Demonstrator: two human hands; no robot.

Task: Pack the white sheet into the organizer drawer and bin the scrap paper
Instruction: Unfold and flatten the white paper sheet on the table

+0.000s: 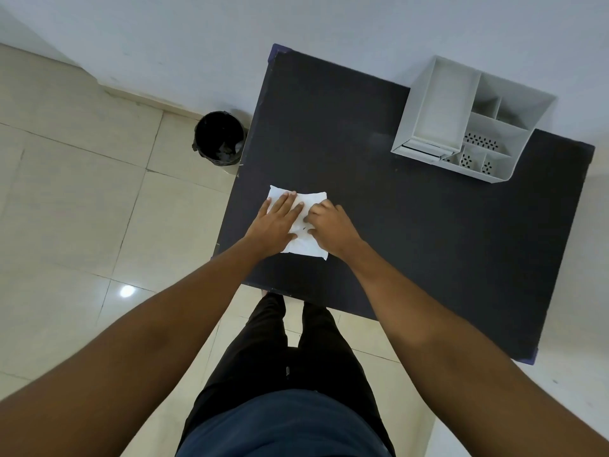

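White sheet (308, 245), creased, lies on dark table (428, 242) near its left edge. Left hand (275, 222) flat, fingers spread, pressing sheet. Right hand (328, 227) curled, fingertips on sheet; grasp unclear. Organizer (471, 122) far right of sheet; bin (219, 138) left, on floor. No legible writing.

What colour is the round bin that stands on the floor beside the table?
Black: the round bin is lined with a black bag, seen best in the head view.
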